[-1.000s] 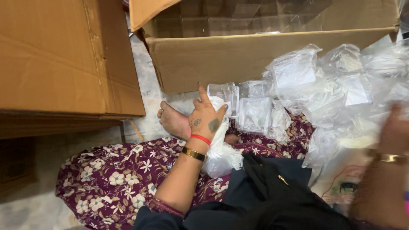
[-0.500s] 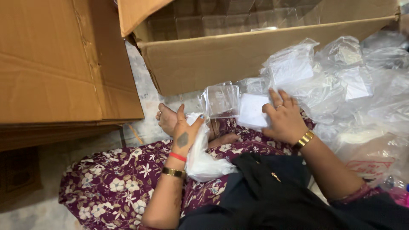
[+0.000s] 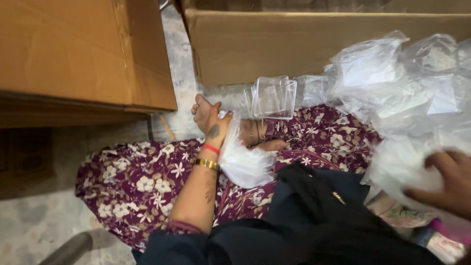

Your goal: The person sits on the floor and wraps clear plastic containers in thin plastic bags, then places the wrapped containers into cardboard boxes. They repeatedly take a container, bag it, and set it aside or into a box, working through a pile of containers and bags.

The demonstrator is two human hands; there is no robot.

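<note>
My left hand (image 3: 217, 128) grips the gathered neck of a white plastic bag (image 3: 244, 164) that rests on my lap, over purple flowered cloth (image 3: 147, 181). My right hand (image 3: 447, 179) is at the right edge, blurred, with its fingers pressed on a clear plastic bag (image 3: 402, 167) from the heap. A stack of clear plastic boxes (image 3: 274, 97) stands just beyond my left hand, near my bare foot (image 3: 201, 112).
A heap of clear plastic bags (image 3: 392, 83) fills the right side. A long cardboard box (image 3: 304, 41) lies across the back and another large carton (image 3: 73, 54) stands at the left. A black cloth (image 3: 319, 216) covers my near lap. Grey floor shows at the lower left.
My right hand has left the clear boxes and swung to the bag heap at the right. My left hand still holds the white bag in the same place.
</note>
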